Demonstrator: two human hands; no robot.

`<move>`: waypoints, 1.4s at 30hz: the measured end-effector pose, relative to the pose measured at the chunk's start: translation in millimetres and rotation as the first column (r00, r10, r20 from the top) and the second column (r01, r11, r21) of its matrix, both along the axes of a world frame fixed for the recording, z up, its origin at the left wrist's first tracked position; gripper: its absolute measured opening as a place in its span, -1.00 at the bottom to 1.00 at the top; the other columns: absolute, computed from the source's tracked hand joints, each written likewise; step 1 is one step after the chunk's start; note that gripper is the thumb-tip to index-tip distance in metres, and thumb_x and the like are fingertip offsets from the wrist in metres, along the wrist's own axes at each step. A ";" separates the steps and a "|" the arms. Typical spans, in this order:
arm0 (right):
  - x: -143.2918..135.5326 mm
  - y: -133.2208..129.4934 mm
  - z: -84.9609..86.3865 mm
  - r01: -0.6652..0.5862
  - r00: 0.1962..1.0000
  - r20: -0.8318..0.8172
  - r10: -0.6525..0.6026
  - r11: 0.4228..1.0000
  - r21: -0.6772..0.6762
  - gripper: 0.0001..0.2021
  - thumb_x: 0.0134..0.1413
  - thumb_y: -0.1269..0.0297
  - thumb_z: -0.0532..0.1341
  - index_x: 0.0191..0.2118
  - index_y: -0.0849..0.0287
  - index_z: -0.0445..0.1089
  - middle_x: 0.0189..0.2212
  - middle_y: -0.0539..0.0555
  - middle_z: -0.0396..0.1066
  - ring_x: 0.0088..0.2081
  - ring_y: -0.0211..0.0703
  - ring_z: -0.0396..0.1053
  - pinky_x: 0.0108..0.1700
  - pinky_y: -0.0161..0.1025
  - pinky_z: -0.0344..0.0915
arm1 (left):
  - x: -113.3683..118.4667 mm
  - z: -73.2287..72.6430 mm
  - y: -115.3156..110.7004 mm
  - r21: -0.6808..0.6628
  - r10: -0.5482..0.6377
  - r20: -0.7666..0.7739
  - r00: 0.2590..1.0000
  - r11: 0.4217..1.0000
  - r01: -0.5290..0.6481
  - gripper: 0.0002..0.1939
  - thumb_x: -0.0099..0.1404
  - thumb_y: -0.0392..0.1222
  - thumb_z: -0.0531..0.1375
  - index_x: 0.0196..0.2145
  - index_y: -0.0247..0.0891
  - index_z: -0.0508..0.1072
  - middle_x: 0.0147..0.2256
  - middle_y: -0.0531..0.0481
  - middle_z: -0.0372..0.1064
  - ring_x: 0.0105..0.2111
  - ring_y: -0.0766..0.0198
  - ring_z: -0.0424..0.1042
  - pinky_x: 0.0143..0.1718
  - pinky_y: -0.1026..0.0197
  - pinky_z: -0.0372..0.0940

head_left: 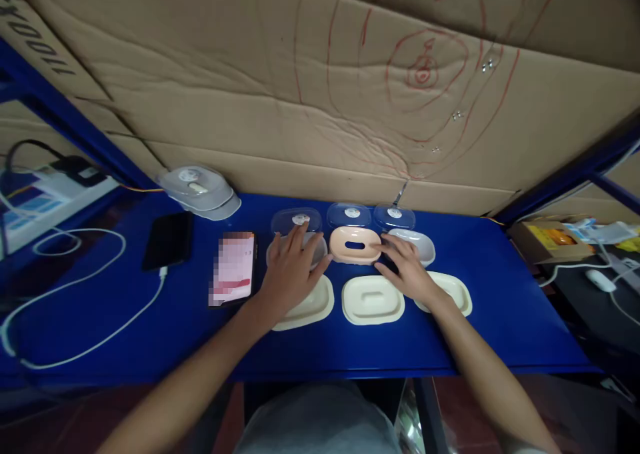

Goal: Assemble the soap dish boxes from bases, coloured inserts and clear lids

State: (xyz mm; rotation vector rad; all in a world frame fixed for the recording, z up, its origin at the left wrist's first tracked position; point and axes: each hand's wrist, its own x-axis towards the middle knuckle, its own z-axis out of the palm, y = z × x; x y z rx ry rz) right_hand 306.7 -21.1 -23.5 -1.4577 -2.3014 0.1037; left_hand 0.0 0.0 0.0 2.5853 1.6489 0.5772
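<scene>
On the blue table, a peach oval piece with a slot (343,246) sits between my hands. My left hand (293,261), fingers spread, lies over a greyish tray (320,246) at the left. My right hand (407,267) has its fingers apart, with fingertips at the peach piece's right edge and beside another greyish tray (425,246). Three clear lids with round stickers (340,214) line the back. In front are cream oval trays: one in the middle (373,301), one partly under my left arm (317,304), one partly behind my right wrist (460,293).
Stacked clear lids (200,191) stand at the back left. A dark phone (167,241) on a white cable and a lit phone (235,267) lie left of the trays. Cardboard (250,94) rises behind. At the right are an open box (555,241) and a white mouse (600,281).
</scene>
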 end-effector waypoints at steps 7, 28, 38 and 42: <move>-1.2 -2.9 5.2 -0.028 1.000 0.016 0.027 0.999 0.043 -0.65 0.51 0.08 0.12 0.27 -0.02 0.35 0.36 0.26 0.31 0.37 0.23 0.26 0.31 0.28 0.17 | -7.7 -14.2 3.8 -0.056 -0.075 0.056 0.996 0.995 0.078 -0.56 0.54 0.06 0.11 0.19 -0.24 0.47 0.37 -0.35 0.29 0.36 -0.24 0.29 0.35 -0.34 0.17; 8.1 -3.9 -0.3 -0.037 0.999 -0.024 0.038 0.999 0.036 -0.67 0.50 0.11 0.12 0.25 -0.10 0.41 0.32 0.19 0.36 0.36 0.23 0.28 0.30 0.28 0.22 | -12.7 -16.9 13.0 -0.092 -0.022 0.070 0.997 0.995 0.028 -0.61 0.51 -0.02 0.16 0.19 -0.21 0.47 0.33 -0.28 0.35 0.28 -0.21 0.38 0.31 -0.30 0.22; 10.9 -0.9 -5.3 -0.016 0.999 -0.045 0.018 0.999 0.034 -0.68 0.49 0.12 0.13 0.23 -0.04 0.43 0.30 0.21 0.37 0.35 0.21 0.29 0.33 0.26 0.22 | -11.9 -16.2 13.1 -0.104 -0.043 0.098 0.994 0.993 0.054 -0.61 0.49 -0.03 0.18 0.17 -0.22 0.47 0.27 -0.27 0.40 0.26 -0.20 0.40 0.30 -0.27 0.25; 9.2 0.0 -4.0 -0.016 0.998 -0.052 0.017 1.000 0.021 -0.63 0.49 0.11 0.12 0.31 -0.08 0.36 0.31 0.21 0.36 0.34 0.21 0.30 0.33 0.27 0.22 | -12.1 -14.4 12.6 -0.103 -0.060 0.127 0.990 0.992 0.074 -0.63 0.50 -0.04 0.17 0.17 -0.18 0.46 0.27 -0.24 0.41 0.27 -0.16 0.40 0.31 -0.24 0.25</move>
